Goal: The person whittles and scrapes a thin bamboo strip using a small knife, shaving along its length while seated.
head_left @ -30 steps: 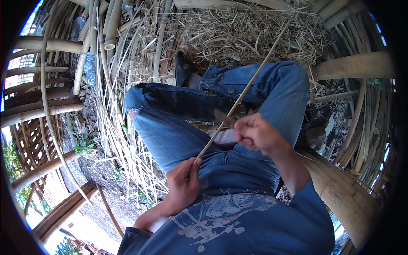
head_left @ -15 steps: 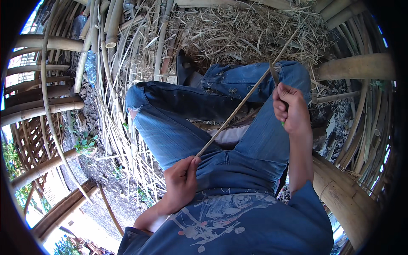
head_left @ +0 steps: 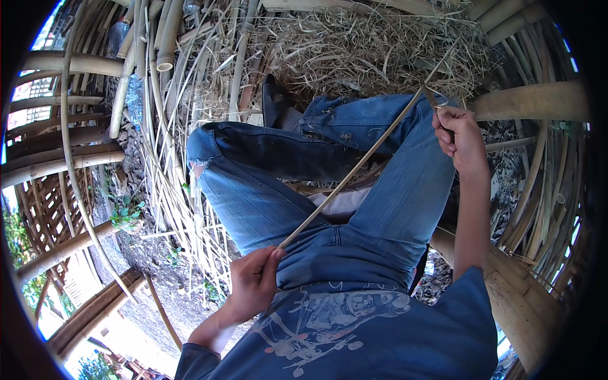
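A long, thin bamboo strip (head_left: pixel 354 171) runs slantwise over my lap, from near my waist up to the far right. My left hand (head_left: pixel 254 277) is closed round its near end, fingers and thumb pinching it. In my right hand (head_left: pixel 461 136) is a knife (head_left: pixel 430 96), its blade lying against the strip toward the far end. The fist wraps the handle, hiding most of it. A thin pale curl shows beside the blade. My legs in blue jeans (head_left: pixel 253 190) lie folded under the strip, with shavings stuck to the cloth.
A heap of pale shavings (head_left: pixel 367 47) spreads beyond my legs. Split bamboo strips (head_left: pixel 171 177) lie along the left. Thick bamboo poles (head_left: pixel 506 288) stand close by my right arm, and more poles (head_left: pixel 69 158) cross at the left. A dark boot (head_left: pixel 273 104) shows ahead.
My right hand with the knife has slid farther out along the strip, up and to the right. My left hand has drawn back slightly toward the lower left with the strip's near end.
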`<action>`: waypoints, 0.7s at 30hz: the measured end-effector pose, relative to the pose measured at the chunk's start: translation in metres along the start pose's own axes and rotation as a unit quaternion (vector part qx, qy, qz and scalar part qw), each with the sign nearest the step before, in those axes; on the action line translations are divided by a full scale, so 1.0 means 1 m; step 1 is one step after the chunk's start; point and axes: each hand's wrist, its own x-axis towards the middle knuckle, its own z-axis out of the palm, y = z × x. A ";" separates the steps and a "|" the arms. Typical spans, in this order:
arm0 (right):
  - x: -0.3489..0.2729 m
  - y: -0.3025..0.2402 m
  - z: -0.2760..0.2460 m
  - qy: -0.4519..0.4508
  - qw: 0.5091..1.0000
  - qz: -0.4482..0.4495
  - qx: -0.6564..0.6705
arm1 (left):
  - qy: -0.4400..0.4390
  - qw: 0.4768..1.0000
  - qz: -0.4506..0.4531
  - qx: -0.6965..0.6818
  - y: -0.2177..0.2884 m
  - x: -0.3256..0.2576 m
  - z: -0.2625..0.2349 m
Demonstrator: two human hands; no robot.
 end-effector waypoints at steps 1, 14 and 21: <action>0.003 0.000 -0.002 0.015 1.000 -0.015 0.006 | -0.009 1.000 -0.019 0.005 0.000 -0.002 -0.003; -0.023 0.013 0.017 0.069 0.989 -0.128 0.000 | 0.040 0.977 -0.168 -0.123 -0.025 0.010 0.002; -0.097 0.059 0.138 -0.221 0.921 -0.232 -0.222 | 0.008 0.971 -0.139 -0.196 -0.002 0.028 0.035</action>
